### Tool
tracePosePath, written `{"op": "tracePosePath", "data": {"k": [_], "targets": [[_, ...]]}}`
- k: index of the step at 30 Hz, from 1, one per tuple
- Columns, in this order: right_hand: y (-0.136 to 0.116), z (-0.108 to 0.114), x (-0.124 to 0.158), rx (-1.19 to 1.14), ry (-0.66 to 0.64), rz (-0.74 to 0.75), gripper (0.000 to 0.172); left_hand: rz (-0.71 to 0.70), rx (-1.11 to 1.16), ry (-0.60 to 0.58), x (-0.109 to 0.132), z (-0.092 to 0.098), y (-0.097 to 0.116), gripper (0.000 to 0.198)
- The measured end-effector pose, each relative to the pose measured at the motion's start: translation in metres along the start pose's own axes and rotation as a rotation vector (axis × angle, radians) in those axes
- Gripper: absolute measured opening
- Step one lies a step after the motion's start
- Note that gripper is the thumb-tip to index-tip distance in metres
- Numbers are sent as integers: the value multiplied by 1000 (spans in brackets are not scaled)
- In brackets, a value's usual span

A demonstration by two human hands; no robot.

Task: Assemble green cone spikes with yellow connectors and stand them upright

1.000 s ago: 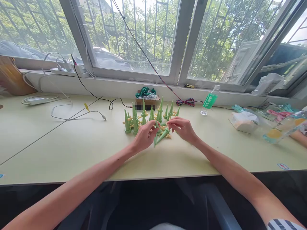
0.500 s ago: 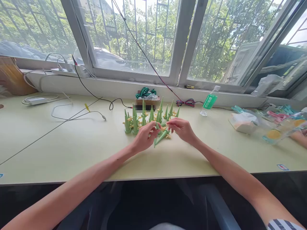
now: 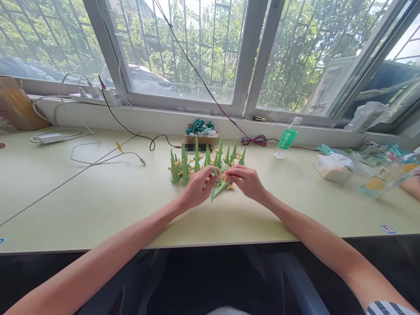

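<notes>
My left hand [image 3: 198, 186] is closed around a green cone-shaped piece [image 3: 215, 172], held upright near the fingertips. My right hand [image 3: 246, 178] pinches at a small yellow piece [image 3: 224, 176] against the cone's side; the exact contact is too small to see. Under the hands, a green cone [image 3: 220, 190] lies on its side beside other loose green and yellow parts. Just beyond stand several upright green cones [image 3: 184, 171] with yellow pegs sticking out of them.
A small box [image 3: 213, 144] with green wrapping stands behind the cones. To the right are a water bottle [image 3: 287, 138], a tissue pack [image 3: 334, 167] and plastic bags. White cables [image 3: 108, 162] lie at left. Part of another person's arm [image 3: 411, 187] shows at the right edge.
My right hand has moved slightly left and down, bringing its fingertips closer to the left hand's cone. My left hand has barely moved.
</notes>
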State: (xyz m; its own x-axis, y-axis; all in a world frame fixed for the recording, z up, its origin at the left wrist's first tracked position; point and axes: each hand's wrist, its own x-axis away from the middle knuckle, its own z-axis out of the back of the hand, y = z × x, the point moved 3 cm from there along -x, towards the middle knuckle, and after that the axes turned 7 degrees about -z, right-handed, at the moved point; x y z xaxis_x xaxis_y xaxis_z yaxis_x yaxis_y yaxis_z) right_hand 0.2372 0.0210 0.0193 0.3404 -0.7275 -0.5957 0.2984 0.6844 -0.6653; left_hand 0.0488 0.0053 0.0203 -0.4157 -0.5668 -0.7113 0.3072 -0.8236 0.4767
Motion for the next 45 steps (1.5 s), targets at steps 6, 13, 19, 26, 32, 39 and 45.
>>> {"op": "tracePosePath", "data": {"k": [6, 13, 19, 26, 32, 39, 45], "targets": [[1, -15, 7, -79, 38, -38, 17, -7, -93, 5, -2, 3, 1, 12], [3, -33, 12, -258, 1, -190, 29, 33, -138, 11, -1, 4, -2, 16], [1, -36, 13, -264, -44, -223, 31, 19, -153, 13, -1, 4, -2, 21], [-2, -39, 17, -157, -135, -299, 37, 19, -193, 7, 0, 4, -2, 23], [-2, -41, 17, -168, -174, -299, 25, 32, -207, 24, 0, 4, -1, 25], [-2, -39, 16, 4, -166, -217, 33, -3, -194, 19, 0, 4, -1, 25], [-4, -36, 15, 42, -160, -243, 35, -15, -189, 28, 0, 3, -3, 23]]}}
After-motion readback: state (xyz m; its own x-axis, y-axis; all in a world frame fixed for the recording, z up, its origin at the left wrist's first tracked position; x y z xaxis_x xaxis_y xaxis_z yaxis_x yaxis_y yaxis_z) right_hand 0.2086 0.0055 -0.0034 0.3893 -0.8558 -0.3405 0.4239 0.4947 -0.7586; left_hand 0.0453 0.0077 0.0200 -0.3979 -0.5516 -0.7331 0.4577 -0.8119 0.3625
